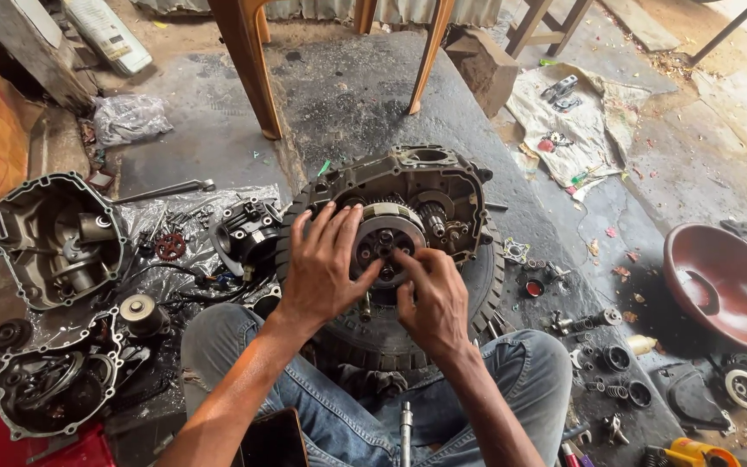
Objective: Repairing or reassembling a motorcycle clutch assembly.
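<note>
**Grey metal, black rubber, blue denim**

The engine case (408, 195) is dull grey, its clutch plate (384, 242) silvery. The tyre (477, 294) beneath is black with a blocky tread pattern. The jeans (339, 415) are faded blue. The basin (724, 285) is maroon, the chair legs (248, 60) orange-brown, and the small gear (170, 246) red.

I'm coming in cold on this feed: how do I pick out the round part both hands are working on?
Find the old tyre lying flat in front of the person's knees; a dark engine case sits on it. In the case's open face is the clutch pack, a silvery disc with a toothed rim, between the left hand and the right hand. The smaller gears beside it are darker.
</note>
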